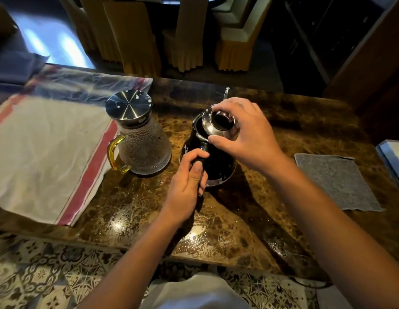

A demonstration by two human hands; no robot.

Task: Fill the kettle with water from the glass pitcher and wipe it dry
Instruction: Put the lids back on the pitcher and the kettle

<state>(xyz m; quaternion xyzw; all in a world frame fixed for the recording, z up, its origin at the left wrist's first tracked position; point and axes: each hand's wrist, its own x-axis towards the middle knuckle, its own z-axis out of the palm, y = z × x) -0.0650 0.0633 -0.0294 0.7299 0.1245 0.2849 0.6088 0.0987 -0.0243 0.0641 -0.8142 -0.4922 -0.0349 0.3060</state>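
1. The dark, glossy, rounded kettle (218, 166) stands on the polished brown marble table (272, 219).
2. The left hand (185, 188) grips its handle; the right hand (245, 134) pinches the tilted shiny metal lid (216, 123).
3. The dimpled glass pitcher (143, 146), amber-handled and steel-capped, stands just left of it.
4. A grey square cloth (334, 181) lies flat to the right.

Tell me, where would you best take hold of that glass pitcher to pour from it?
By the amber handle of the glass pitcher. It loops out on the pitcher's left, toward the striped cloth, with a gap for curled fingers, so coming from the left probably suits best. The bumpy glass body looks wide and likely slippery. The metal lid is still on.
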